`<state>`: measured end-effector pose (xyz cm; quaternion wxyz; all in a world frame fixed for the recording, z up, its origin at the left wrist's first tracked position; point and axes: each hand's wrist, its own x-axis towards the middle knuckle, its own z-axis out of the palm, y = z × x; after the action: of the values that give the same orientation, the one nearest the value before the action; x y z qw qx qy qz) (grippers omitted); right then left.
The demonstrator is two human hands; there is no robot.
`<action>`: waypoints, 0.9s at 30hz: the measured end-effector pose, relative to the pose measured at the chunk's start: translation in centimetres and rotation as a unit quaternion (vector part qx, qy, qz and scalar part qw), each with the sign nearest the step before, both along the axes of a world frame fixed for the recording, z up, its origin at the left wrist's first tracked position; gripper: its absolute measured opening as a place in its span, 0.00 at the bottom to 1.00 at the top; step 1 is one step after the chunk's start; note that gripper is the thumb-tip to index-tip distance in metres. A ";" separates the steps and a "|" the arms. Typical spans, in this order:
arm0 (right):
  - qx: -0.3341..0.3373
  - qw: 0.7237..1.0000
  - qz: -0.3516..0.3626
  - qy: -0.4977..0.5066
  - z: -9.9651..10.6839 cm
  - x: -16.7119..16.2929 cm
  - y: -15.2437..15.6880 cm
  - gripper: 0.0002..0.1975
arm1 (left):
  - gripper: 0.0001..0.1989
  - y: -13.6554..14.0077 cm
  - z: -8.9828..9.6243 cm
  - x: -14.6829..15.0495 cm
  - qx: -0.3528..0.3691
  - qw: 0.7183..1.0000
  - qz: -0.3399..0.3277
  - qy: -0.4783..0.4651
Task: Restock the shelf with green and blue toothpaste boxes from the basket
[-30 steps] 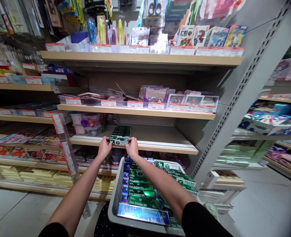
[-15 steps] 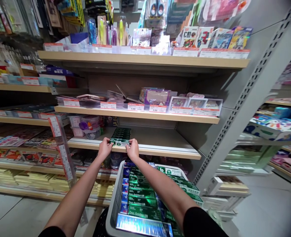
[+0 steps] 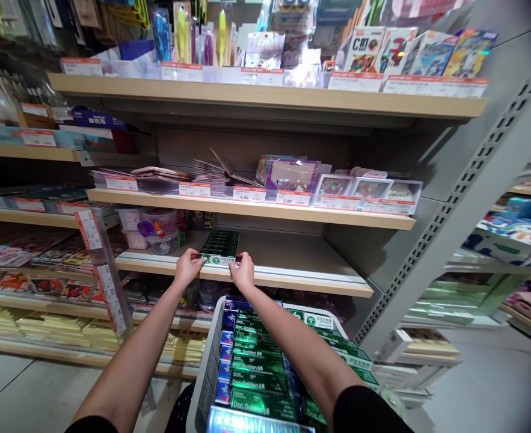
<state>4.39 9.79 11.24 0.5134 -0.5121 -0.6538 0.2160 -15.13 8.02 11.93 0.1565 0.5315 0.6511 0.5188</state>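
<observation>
Both ends of the front green box [image 3: 219, 260] were pinched: left hand [image 3: 187, 268] at nine o'clock, right hand [image 3: 243, 272] at three, long axis between.

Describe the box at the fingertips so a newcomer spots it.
Beyond the grey basket, find the shelf with clear tubs. Right of them sits a row of green boxes. The frontmost box alone has left hand and right hand at its ends.

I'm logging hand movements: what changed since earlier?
The view moved nearer the grey, wood-edged shelf, putting the grey plastic basket lower in frame; any shift of the rectangular green-and-white carton is unclear. The left hand and right hand stayed at its ends; nothing was let go.
</observation>
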 end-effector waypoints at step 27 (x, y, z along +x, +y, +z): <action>-0.023 0.980 0.036 0.194 -2.0 10.3 -12.9 0.20 | 0.17 -12.0 -4.6 6.2 0.127 0.974 -0.052 -0.182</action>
<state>14.73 -3.15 9.27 0.6105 -0.4484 -0.5543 0.3449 -8.94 -3.96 7.36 0.2304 0.4766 0.5122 0.6763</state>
